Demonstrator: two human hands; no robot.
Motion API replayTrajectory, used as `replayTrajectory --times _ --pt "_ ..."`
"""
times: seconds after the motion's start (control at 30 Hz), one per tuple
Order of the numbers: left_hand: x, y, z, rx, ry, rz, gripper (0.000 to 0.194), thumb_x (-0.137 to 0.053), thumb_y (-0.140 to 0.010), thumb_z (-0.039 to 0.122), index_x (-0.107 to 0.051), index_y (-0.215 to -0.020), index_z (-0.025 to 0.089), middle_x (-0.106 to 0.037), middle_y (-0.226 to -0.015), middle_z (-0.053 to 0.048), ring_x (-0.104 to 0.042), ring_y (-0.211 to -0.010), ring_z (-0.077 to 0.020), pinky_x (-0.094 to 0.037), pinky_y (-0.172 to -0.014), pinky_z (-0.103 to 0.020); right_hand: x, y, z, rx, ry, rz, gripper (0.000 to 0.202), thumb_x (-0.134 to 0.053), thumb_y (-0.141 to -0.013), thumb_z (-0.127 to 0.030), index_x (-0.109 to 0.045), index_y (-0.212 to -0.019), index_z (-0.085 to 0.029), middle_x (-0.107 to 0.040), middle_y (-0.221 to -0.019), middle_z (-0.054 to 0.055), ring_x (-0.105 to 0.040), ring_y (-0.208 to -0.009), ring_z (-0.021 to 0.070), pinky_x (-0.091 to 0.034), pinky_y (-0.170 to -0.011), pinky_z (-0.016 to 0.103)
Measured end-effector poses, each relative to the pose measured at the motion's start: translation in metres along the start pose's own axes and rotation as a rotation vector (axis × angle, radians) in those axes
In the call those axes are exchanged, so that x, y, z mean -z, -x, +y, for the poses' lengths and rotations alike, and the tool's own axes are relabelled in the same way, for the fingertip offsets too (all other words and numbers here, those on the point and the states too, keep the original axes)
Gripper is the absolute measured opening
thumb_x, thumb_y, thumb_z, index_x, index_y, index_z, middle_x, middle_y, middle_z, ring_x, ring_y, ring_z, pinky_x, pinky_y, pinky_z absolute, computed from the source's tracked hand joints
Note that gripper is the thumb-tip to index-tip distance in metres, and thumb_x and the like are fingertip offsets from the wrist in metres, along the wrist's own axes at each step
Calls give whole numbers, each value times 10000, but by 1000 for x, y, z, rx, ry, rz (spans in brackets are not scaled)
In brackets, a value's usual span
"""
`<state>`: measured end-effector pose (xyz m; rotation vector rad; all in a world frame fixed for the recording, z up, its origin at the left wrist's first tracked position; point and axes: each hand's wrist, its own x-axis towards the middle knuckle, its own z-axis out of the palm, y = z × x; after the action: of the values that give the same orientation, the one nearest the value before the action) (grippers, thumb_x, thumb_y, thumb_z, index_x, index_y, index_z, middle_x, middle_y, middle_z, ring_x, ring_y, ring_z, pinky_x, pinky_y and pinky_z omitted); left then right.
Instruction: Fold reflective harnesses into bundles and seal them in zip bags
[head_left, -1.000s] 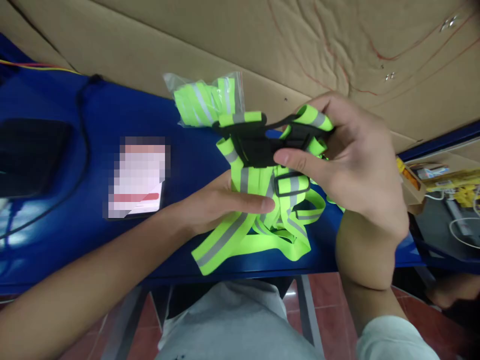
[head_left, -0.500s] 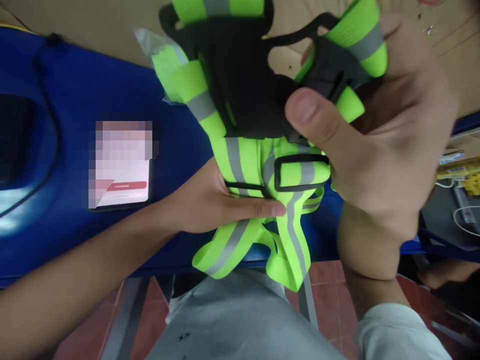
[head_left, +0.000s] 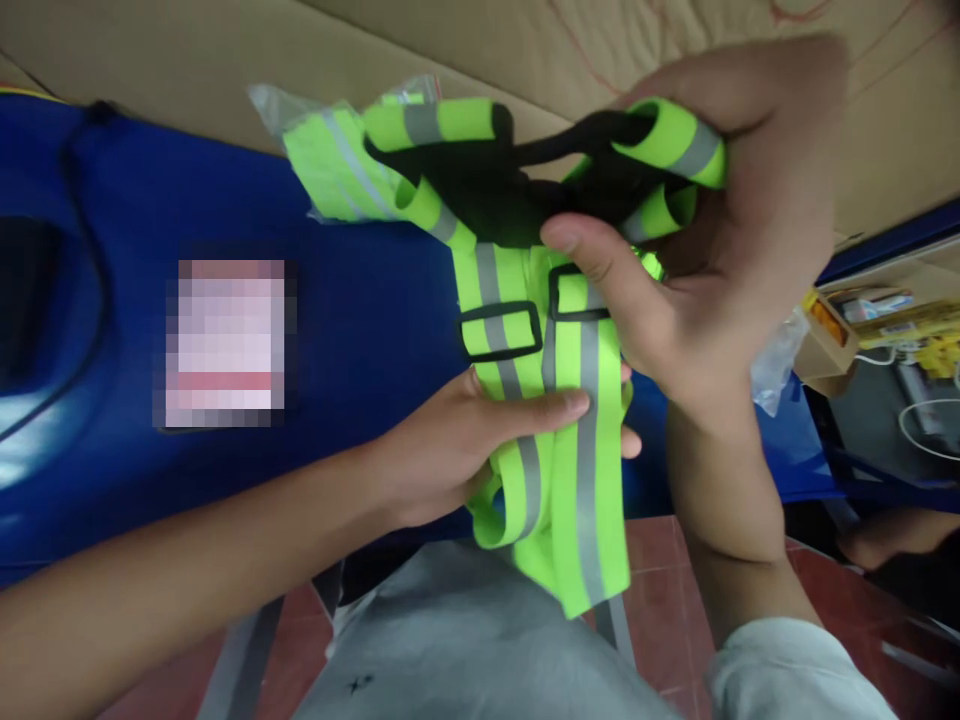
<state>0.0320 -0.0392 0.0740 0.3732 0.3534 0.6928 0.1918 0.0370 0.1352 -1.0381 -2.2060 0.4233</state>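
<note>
A neon green harness of straps with grey stripes (head_left: 589, 450) hangs between my hands, over the table's near edge. My left hand (head_left: 480, 430) is wrapped round the lower straps, its thumb across the front. Higher up on the right, my right hand (head_left: 697, 260) grips the black connector piece (head_left: 480, 195) and nearby straps, thumb in front; most of its fingers are hidden behind. Two black slide buckles show on the straps, the left one (head_left: 500, 332) just above my left thumb and the right one partly under my right thumb.
Behind the harness lies a clear bag with green strapping (head_left: 337, 165). A blurred-out phone (head_left: 225, 345) rests on the blue table (head_left: 360, 300), with a black cable (head_left: 94, 230) further left. At right are a small cardboard box (head_left: 829, 345) and another person's arm (head_left: 892, 535).
The black piece and my right hand have moved lower and farther from the camera. The straps below my left hand now hang straighter and closer together, and the left buckle shows fully.
</note>
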Motion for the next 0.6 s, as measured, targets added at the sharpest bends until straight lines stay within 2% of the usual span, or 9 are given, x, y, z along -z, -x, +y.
replayTrajectory --times 0.07,0.1,0.17,0.27,0.33,0.4,0.5,0.6 --pt "8 1 -2 83 18 -56 185 -706 -963 194 -766 -1137 194 -825 -969 -72 -798 -898 -215 -656 -819 -336 -3 10 14 45 -35 185 360 -723 -927 -505 -648 -1196 -277 -654 -1284 53 -632 -1272 246 -502 -1134 333" --pt "14 1 -4 122 24 -79 192 -711 -959 193 -765 -1143 188 -826 -982 -84 -800 -898 -216 -657 -820 -335 -8 16 25 31 -72 230 343 -764 -900 -488 -653 -1138 -268 -682 -1182 42 -676 -1162 233 -533 -1083 335" --pt "27 -1 -9 180 32 -78 206 -736 -936 183 -767 -1139 164 -822 -1043 -118 -799 -959 -229 -650 -865 -334 -21 30 48 -62 -154 210 375 -800 -863 -503 -646 -1084 -244 -692 -1042 20 -692 -1050 221 -561 -1019 356" --pt "44 -5 -20 233 44 -25 304 -762 -899 152 -756 -1202 170 -763 -1267 -149 -774 -1094 -258 -635 -939 -362 -39 51 75 -139 -191 175 421 -829 -825 -529 -672 -1079 -232 -693 -976 12 -688 -987 220 -578 -970 371" --pt "51 -6 -25 245 42 -28 359 -763 -891 150 -746 -1245 208 -667 -1439 -136 -776 -1087 -264 -644 -925 -380 -43 61 81 -99 -180 142 376 -822 -848 -482 -708 -1115 -243 -722 -1022 29 -697 -1010 229 -579 -984 382" --pt "55 -5 -25 241 33 -48 360 -759 -897 158 -749 -1251 227 -603 -1516 -127 -792 -1028 -247 -655 -891 -366 -41 68 80 1 -175 74 297 -770 -912 -403 -736 -1176 -270 -743 -1128 49 -701 -1096 243 -567 -1035 405" --pt "56 -1 -19 221 18 -48 332 -753 -912 182 -758 -1242 215 -645 -1465 -140 -794 -1018 -254 -655 -891 -364 -36 74 74 166 -196 -56 318 -616 -1012 -295 -712 -1313 -333 -704 -1328 46 -665 -1254 244 -541 -1114 431" --pt "57 1 -13 199 -1 -1 275 -750 -919 199 -781 -1192 199 -721 -1356 -135 -794 -1021 -269 -660 -884 -377 -35 75 68 304 -144 -215 465 -536 -1039 -268 -575 -1491 -367 -573 -1533 25 -521 -1455 248 -458 -1222 469"
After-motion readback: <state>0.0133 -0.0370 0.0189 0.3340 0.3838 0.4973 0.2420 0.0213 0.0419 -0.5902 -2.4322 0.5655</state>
